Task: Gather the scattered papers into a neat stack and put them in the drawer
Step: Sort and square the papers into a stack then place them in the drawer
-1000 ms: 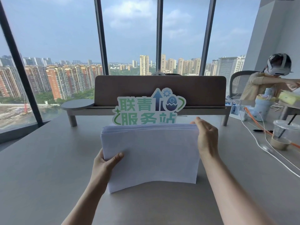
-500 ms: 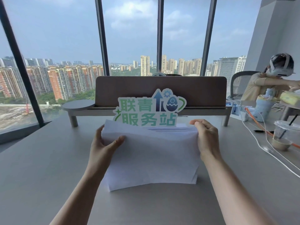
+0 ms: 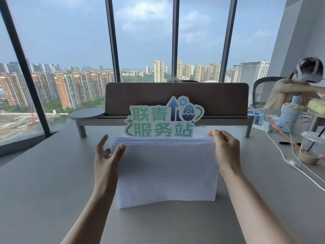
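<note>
Centre frame, your right hand (image 3: 226, 152) pinches the upright paper stack (image 3: 167, 169); left hand (image 3: 106, 155) open beside it. Next: find the drawer.

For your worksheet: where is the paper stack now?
Head view, centre: the paper stack stands on the grey table between both hands, before the green sign.

White paper stack (image 3: 167, 173) stands on edge, upright, bottom edge bowed.
</note>
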Motion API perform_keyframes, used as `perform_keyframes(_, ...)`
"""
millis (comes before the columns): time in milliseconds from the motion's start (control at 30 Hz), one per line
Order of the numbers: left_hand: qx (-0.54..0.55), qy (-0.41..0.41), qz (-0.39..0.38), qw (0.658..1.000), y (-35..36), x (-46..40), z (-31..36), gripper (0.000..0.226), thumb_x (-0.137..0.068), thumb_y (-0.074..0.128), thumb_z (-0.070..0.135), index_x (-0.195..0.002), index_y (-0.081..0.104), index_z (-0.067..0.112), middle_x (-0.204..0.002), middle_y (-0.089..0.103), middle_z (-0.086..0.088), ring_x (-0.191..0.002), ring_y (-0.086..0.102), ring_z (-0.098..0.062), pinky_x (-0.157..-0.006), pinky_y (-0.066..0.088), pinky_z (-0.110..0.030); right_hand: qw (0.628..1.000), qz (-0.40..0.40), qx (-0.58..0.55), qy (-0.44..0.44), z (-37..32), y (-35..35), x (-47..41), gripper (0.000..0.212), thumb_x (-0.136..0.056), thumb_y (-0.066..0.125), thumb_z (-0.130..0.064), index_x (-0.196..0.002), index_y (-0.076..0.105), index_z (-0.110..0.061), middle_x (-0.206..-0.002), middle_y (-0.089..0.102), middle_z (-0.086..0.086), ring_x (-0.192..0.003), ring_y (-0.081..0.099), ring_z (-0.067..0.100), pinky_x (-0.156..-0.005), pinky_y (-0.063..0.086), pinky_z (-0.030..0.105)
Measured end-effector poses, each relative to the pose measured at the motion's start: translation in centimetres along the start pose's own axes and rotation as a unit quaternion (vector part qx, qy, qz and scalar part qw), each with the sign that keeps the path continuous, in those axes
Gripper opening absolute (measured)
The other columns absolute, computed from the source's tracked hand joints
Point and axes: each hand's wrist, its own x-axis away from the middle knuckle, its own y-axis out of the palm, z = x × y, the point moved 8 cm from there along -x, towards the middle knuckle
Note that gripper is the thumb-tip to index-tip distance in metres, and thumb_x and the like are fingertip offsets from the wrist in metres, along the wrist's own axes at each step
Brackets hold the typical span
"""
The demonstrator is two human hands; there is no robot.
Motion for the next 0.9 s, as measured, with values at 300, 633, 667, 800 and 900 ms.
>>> perform_keyframes(300, 0.0, -0.116, 0.065, 0.991, 1.5, -2.7, -0.1, 0.028, -0.086, 0.065, 0.024, -0.109, 0.066, 0.01, -0.096, 0.064, -0.007, -0.08, 0.054, -0.017, -0.072, 0.041, -0.03, 1.0, -0.003, -0.004, -0.012, -0.3, 0.0, 0.3, 0.03, -0.093, 0.054, -0.014, -0.068, 0.069, -0.02, -0.068, 0.064, -0.006, -0.061, 0.048, 0.004, -0.051, 0.036, 0.008)
perform_keyframes(633, -0.009, -0.06, -0.005, 0.998, 1.5, -2.6, -0.1, 0.058, -0.073, 0.063, 0.06, -0.118, 0.062, 0.023, -0.12, 0.063, -0.001, -0.119, 0.055, -0.022, -0.108, 0.038, -0.045, 0.998, 0.034, 0.032, -0.031, 0.4, -0.1, 0.2, 0.024, -0.094, 0.053, -0.016, -0.078, 0.071, -0.018, -0.063, 0.06, -0.004, -0.053, 0.047, 0.003, -0.053, 0.037, 0.011)
perform_keyframes(667, -0.005, -0.049, -0.032, 0.998, 1.4, -2.6, -0.2, 0.073, -0.067, 0.06, 0.071, -0.124, 0.058, 0.026, -0.126, 0.059, 0.001, -0.122, 0.052, -0.017, -0.11, 0.035, -0.044, 0.998, 0.045, 0.033, -0.034, 0.4, -0.2, 0.2, 0.024, -0.094, 0.053, -0.015, -0.078, 0.07, -0.018, -0.065, 0.063, -0.006, -0.054, 0.05, 0.0, -0.055, 0.038, 0.008)
perform_keyframes(800, 0.007, -0.021, -0.144, 0.989, 0.2, -1.9, -1.8, 0.096, -0.046, 0.073, 0.078, -0.131, 0.048, 0.044, -0.128, 0.056, 0.003, -0.114, 0.056, -0.01, -0.093, 0.045, -0.031, 0.997, 0.063, 0.041, -0.028, 0.4, -0.5, 0.3, 0.024, -0.094, 0.053, -0.014, -0.077, 0.07, -0.019, -0.068, 0.065, -0.01, -0.056, 0.053, -0.004, -0.056, 0.038, 0.009)
perform_keyframes(900, -0.022, -0.05, -0.183, 0.982, 0.4, -0.5, -3.5, 0.089, -0.039, 0.09, 0.047, -0.121, 0.057, 0.034, -0.111, 0.071, 0.003, -0.103, 0.067, -0.011, -0.076, 0.053, -0.021, 0.996, 0.073, 0.034, -0.026, 0.2, -0.7, 0.5, 0.026, -0.094, 0.054, -0.017, -0.073, 0.067, -0.023, -0.068, 0.065, -0.011, -0.061, 0.054, 0.004, -0.055, 0.037, 0.006)
